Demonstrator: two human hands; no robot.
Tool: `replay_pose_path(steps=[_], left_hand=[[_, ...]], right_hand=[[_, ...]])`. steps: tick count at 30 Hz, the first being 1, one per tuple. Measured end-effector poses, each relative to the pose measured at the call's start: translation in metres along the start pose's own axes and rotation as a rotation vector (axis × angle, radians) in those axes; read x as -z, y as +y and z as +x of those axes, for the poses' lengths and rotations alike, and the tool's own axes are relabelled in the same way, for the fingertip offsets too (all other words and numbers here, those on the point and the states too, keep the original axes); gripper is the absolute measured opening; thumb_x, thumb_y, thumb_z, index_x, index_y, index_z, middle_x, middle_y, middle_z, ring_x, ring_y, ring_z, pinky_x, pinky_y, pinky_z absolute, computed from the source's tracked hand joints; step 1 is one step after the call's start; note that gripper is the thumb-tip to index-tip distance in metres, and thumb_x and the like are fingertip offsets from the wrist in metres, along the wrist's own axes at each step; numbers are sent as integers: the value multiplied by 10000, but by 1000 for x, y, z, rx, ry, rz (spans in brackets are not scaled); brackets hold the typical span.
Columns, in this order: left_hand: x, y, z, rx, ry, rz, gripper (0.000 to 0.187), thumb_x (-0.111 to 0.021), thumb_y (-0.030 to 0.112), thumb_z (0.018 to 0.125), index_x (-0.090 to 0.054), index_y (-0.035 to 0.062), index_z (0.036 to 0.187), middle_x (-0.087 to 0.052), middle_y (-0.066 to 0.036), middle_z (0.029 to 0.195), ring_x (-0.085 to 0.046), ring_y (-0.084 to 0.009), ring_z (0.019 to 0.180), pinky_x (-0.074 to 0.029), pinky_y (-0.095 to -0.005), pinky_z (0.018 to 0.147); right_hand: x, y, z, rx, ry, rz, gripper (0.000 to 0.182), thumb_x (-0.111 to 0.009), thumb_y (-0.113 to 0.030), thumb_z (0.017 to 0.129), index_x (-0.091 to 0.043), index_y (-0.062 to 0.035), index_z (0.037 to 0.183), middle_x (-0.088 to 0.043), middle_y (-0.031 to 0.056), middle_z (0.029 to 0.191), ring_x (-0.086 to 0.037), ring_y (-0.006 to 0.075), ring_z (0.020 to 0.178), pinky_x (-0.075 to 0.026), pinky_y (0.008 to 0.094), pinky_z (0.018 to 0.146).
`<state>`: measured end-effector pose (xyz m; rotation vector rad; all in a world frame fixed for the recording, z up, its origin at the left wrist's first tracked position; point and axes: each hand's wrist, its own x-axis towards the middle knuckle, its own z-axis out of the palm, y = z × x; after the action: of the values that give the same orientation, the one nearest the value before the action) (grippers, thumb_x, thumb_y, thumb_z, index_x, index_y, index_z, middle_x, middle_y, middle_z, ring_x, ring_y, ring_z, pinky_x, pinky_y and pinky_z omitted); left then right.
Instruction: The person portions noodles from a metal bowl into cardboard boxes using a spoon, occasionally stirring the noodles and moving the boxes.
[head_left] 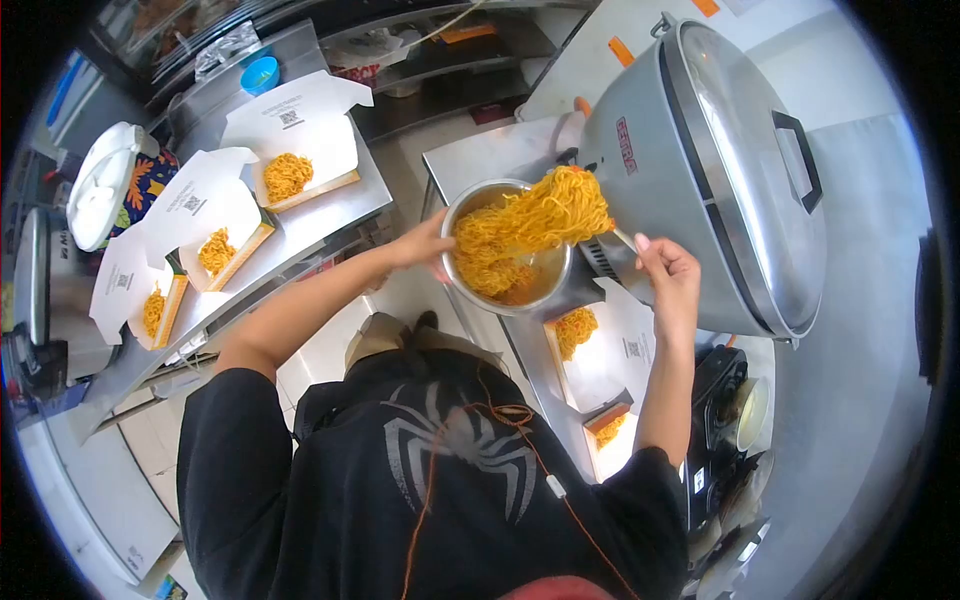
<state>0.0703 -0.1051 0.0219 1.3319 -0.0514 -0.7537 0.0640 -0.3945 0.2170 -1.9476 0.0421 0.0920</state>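
My left hand [420, 243] grips the near left rim of a round metal bowl [562, 275]. Inside the bowl lie yellow-orange noodles [485, 255]. My right hand [672, 270] is closed around the thin handle of a utensil [626, 239]. A large clump of noodles [565, 208] hangs on its far end, lifted over the bowl's right side. The noodles hide that end, so its kind cannot be made out. Below the bowl, an open takeaway box [610, 355] holds a small noodle portion. Another open box [618, 450] with noodles sits nearer my body, partly behind my right forearm.
A big lidded rice cooker [650, 150] stands close to the right of the bowl. On the left metal table [345, 205] are three open boxes with noodles, including a far one [300, 130], and a blue cup [260, 75]. A black stove [712, 410] is at the right.
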Motion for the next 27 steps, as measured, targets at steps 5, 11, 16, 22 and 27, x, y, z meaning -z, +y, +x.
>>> replay_pose_path(steps=[5,11,16,22,27], left_hand=[[-7,-15,-5,-1,105,-3,595,-357,59,865,-10,142,1341,-542,-234,979,-640,-256,630,-564,-318,530],[-3,-14,-9,-22,96,-27,605,-406,90,868,-29,137,1339,-578,-203,908,-639,-258,617,-561,-318,535],[9,-5,4,-39,54,-15,605,-424,102,867,-42,114,1336,-595,-187,848,-638,-262,608,-561,-325,537],[19,11,8,33,8,-2,647,-472,216,881,-45,93,1351,-588,-192,895,-640,-253,641,-553,-328,560],[24,11,-56,-114,340,176,575,-496,340,872,-251,60,1311,-533,-113,987,-581,-177,802,-502,-303,637]], right_hand=[[4,-13,1,30,-22,-27,255,-628,-212,799,-531,-76,606,-474,-52,578,-374,17,551,-268,172,529],[11,-25,0,33,-16,-18,275,-621,-238,805,-525,-91,595,-456,-64,570,-346,15,537,-241,181,510],[16,-47,-3,47,58,-86,312,-629,-297,793,-510,-101,581,-389,-85,528,-268,10,488,-157,194,459],[21,-75,-6,73,132,-187,323,-618,-324,794,-505,-115,574,-366,-96,515,-232,5,465,-128,197,442],[27,-96,-5,36,172,-201,306,-619,-325,793,-511,-132,581,-354,-104,507,-239,-1,442,-134,186,420]])
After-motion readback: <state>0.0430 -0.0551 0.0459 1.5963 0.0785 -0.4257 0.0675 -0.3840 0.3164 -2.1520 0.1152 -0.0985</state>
